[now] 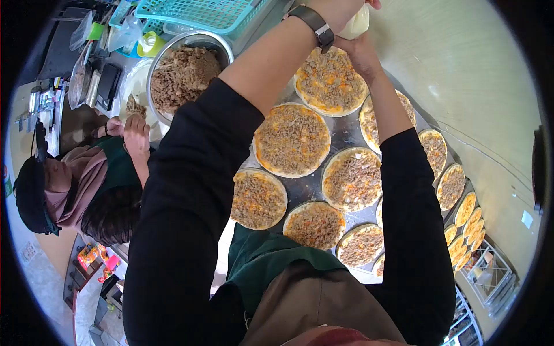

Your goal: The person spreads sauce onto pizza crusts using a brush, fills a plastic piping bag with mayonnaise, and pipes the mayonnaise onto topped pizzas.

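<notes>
Left hand: one, partly cut off by the far edge of view, clamped on a pale pouch. Right hand: one, closed about the lower part of the same pouch, its fingers partly hidden. Pouch: smooth, bulging, whitish — at the far side, just beyond the farthest of the topped dough rounds. Wristband: dark, on the left wrist. Rounds: several, spread with crumbly brown topping and orange patches, on a dark tray; further smaller-looking rounds, more orange, to the right. Bowl: metal, holding brown crumbly filling, far left. Basket: turquoise, openwork, beyond the bowl. Co-worker: one, at left, dark cap, both hands near a small heap of filling — beside the bowl
</notes>
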### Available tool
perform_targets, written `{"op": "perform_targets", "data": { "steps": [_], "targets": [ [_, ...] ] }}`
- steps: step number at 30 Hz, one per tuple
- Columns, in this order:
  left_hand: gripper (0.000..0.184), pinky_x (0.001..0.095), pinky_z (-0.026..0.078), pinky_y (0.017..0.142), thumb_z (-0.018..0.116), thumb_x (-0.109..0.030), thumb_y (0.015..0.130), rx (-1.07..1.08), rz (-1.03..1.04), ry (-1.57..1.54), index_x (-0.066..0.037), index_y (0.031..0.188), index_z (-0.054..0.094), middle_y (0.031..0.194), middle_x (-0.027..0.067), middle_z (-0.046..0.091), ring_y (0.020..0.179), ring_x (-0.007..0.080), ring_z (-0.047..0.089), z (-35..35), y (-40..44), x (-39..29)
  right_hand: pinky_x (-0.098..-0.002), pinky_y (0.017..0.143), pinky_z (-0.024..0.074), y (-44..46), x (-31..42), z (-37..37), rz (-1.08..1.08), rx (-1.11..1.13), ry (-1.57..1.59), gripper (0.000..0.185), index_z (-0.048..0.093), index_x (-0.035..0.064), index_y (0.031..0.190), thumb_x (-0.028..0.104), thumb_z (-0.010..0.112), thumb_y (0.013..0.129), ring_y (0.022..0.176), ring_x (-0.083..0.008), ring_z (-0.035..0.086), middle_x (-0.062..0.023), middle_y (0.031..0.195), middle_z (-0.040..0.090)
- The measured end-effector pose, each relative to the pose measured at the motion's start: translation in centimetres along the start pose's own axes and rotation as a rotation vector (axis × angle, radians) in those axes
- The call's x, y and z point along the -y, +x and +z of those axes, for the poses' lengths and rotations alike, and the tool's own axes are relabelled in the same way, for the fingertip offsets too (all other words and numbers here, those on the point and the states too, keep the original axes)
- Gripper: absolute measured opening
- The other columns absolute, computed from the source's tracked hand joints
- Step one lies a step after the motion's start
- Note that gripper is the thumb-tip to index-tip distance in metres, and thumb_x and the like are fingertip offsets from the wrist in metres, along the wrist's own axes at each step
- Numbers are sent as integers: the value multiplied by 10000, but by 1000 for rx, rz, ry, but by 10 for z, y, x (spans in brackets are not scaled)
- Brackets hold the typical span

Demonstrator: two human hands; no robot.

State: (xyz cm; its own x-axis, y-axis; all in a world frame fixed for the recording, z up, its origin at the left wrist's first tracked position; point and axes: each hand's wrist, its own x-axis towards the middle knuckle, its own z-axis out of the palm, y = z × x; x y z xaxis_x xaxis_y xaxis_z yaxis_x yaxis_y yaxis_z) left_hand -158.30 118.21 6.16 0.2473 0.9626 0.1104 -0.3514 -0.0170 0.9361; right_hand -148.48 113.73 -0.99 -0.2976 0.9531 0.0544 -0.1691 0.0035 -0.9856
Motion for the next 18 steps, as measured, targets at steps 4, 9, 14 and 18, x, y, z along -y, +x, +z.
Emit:
{"op": "perform_targets", "data": {
  "steps": [4,9,14,18],
  "targets": [
    [154,323,456,635,459,-152,894,-25,20,-70,-37,844,548,733,80,583,663,198,561,-2,2,-4,-287,812,482,19,-21,0,-106,-99,-86,480,550,43,1066,140,792,663,947,-143,585,-35,995,619],
    [259,355,455,764,510,-222,849,120,690,886,-26,1006,571,942,140,618,872,280,586,-50,29,26,-282,763,485,45,-53,-4,-112,-114,39,461,555,41,1058,108,788,666,902,-133,588,-37,1000,618],
    [307,376,450,796,522,-269,830,125,489,864,-44,1032,574,990,163,606,918,312,578,-55,28,22,-300,717,498,51,-60,10,-41,-131,23,396,518,36,1057,-24,681,701,865,-169,589,-52,950,600],
    [314,383,446,819,487,-273,838,161,379,1024,-56,1047,576,1023,163,599,951,322,568,-63,28,27,-295,672,489,59,-77,14,-17,-152,68,352,539,40,1003,-35,675,687,796,-167,589,-45,901,598]
  ]
}}
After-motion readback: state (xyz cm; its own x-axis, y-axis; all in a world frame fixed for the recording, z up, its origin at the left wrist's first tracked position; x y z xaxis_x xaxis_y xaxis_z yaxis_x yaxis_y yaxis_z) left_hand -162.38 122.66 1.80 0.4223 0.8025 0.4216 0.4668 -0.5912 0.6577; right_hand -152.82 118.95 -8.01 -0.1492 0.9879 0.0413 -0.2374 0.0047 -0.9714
